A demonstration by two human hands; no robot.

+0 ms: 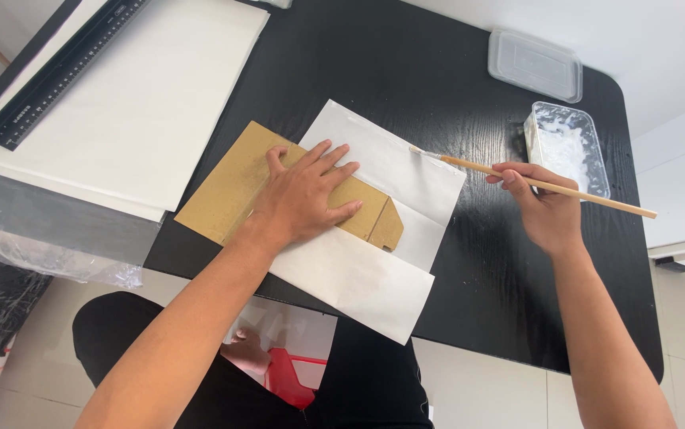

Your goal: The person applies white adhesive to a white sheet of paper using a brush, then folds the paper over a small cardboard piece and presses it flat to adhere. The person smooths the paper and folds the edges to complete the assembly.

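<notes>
Black tabletop (406, 71) underneath it all, and the brown cardboard piece (235, 187) is our landmark. Far left of the cardboard, a black ruler (60, 75) lies slanted on a big stack of white sheets (144, 111), and clear plastic wrap (32, 230) spills below that stack. On the cardboard itself, the left hand (303, 199) is flat, fingers spread wide, palm pressing down. Under the cardboard, sticking out to its right and below, lies a white paper sheet (374, 270) with a fold line showing. Right of the cardboard, the right hand (545, 210) pinches a thin wooden brush (533, 184), bristle tip just above the paper's upper right edge, handle pointing away right. Beyond the cardboard to the far right, a clear tub of white paste (569, 147) sits behind that hand, its clear lid (535, 63) further back.
</notes>
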